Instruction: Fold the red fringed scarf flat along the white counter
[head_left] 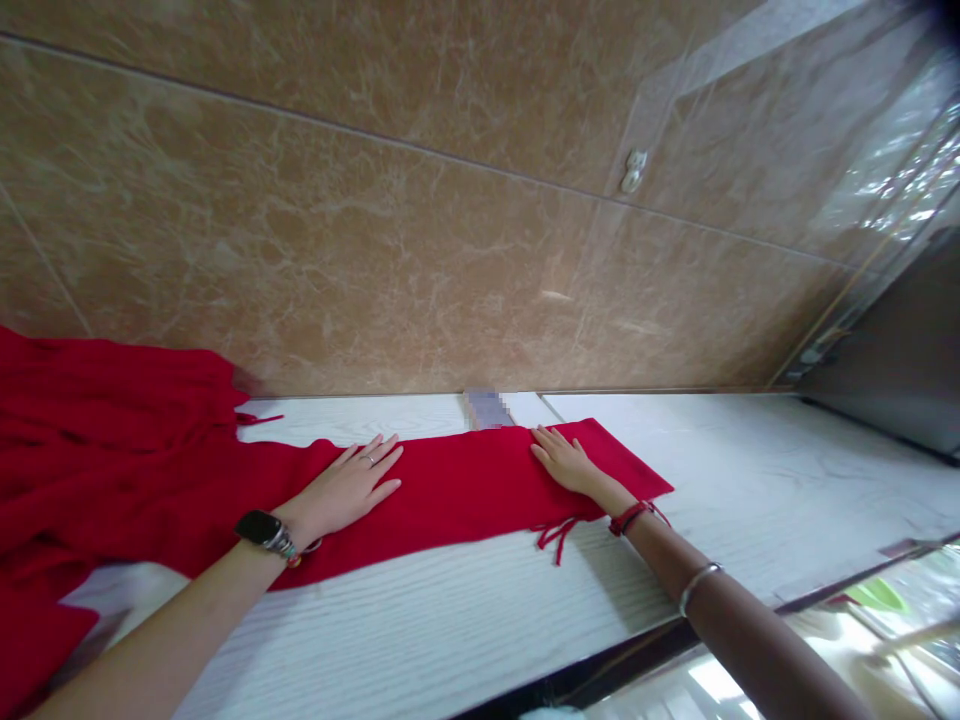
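A red garment (465, 485) lies spread along a white wood-grain table (420, 620), with its bulk piled at the left (97, 440). My left hand (349, 488) rests flat on the cloth near the middle, fingers stretched out; it wears a ring and a dark watch at the wrist. My right hand (564, 458) lies flat on the narrow right end of the cloth, fingers apart, with a red cord and a silver bangle on that arm. Thin red ties (556, 535) hang off the cloth's near edge below my right wrist.
A brown marble-look wall (420, 250) rises right behind the table, with a small white fitting (634, 172) on it. A dark panel (892, 370) stands at the right end. The table's front edge runs along the lower right, above a glossy floor.
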